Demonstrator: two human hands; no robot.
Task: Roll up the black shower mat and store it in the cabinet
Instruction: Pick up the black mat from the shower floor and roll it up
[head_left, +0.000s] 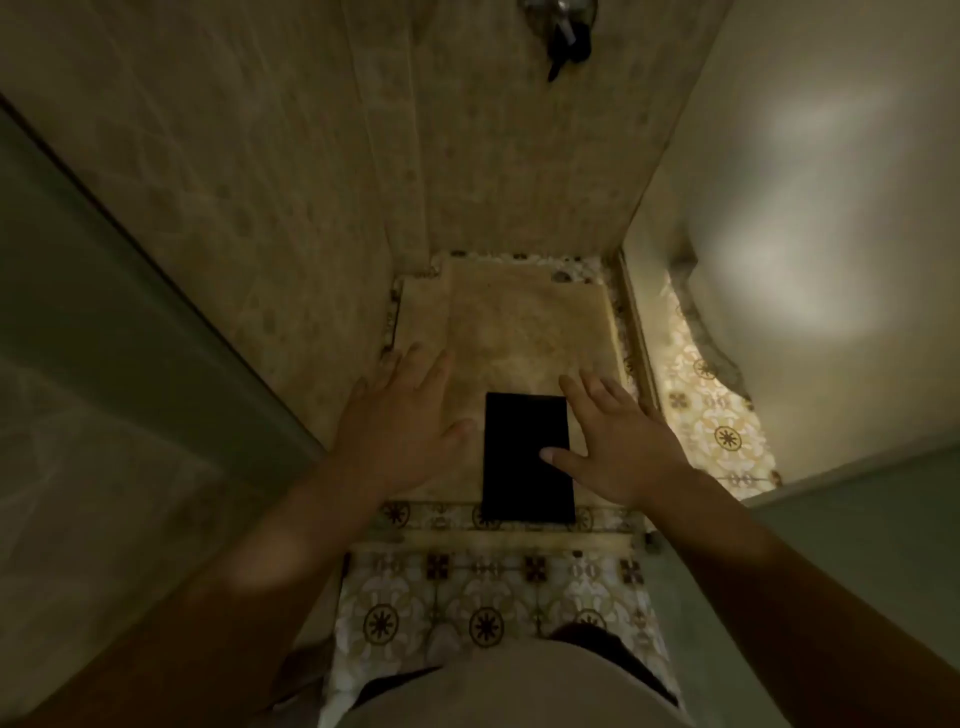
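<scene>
— Black shower mat lies flat on the beige shower floor, its near edge reaching the patterned tile threshold. We have not started any roll yet.

— Agreed. Our left hand hovers just left of it, fingers straight and spread, holding nothing. Our right hand is spread too, its thumb over the mat's right edge; whether it touches, we cannot tell.

— Why one hand on each side?

— We judge it brackets the mat, so both long edges can be caught evenly and the roll runs straight.

— And the cabinet?

— We cannot see it. The shower fitting on the tiled wall is far above, out of our way.

— Then the next step calls for gripping one short end.
</scene>
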